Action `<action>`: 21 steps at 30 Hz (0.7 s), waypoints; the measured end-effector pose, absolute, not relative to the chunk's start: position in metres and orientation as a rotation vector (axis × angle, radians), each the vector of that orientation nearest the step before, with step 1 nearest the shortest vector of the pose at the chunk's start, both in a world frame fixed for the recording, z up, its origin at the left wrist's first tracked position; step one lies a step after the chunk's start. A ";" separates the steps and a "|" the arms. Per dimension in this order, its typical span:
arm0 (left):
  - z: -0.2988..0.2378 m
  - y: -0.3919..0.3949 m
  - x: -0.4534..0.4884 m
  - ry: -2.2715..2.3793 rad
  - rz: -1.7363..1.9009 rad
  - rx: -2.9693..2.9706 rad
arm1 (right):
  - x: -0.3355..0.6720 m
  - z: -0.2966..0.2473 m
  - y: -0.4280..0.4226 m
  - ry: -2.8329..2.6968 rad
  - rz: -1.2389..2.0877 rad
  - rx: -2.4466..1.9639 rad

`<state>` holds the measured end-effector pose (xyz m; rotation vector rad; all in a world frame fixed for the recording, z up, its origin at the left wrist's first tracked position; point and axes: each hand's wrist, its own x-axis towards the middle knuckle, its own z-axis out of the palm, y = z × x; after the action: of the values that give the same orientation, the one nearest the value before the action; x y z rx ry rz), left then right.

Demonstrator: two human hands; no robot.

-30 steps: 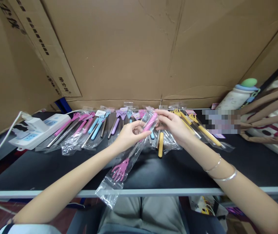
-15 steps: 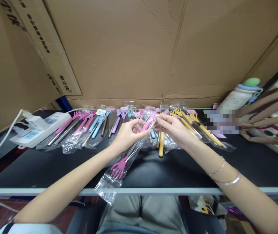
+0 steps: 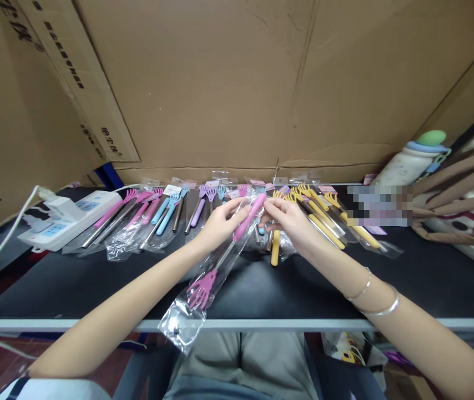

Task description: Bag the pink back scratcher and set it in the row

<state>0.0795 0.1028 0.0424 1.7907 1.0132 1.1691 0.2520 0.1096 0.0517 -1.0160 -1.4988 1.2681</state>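
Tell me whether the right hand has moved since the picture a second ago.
Yes, slightly: the right hand has shifted down the picture, closer to the table's front edge.

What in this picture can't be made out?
In the head view:
Left hand on the pink scratcher: some fingers hidden behind the hand itself.
Pink card: print too small.
Cloth bag: cut off by the right edge.
Patch below the bottle: pixelated.
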 end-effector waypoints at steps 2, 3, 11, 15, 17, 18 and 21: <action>0.045 0.105 0.081 1.015 1.156 1.755 | 0.249 0.050 0.110 -1.536 1.245 -1.018; 0.046 0.106 0.081 1.020 1.156 1.742 | 0.249 0.050 0.110 -1.560 1.224 -1.024; 0.039 0.115 0.076 0.992 1.091 1.546 | 0.252 0.048 0.117 -1.754 1.109 -1.041; 0.037 0.115 0.075 0.971 1.091 1.431 | 0.252 0.047 0.116 -1.767 1.153 -1.050; 0.037 0.114 0.075 0.976 1.095 1.371 | 0.252 0.048 0.115 -1.779 1.183 -1.054; 0.037 0.114 0.075 0.975 1.096 1.346 | 0.252 0.049 0.115 -1.789 1.193 -1.056; 0.037 0.115 0.074 0.961 1.090 1.312 | 0.252 0.050 0.114 -1.814 1.201 -1.066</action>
<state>0.0745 0.1146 0.0366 1.3124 0.9613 1.0900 0.2520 0.1144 0.0496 -1.0657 -1.8137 1.2008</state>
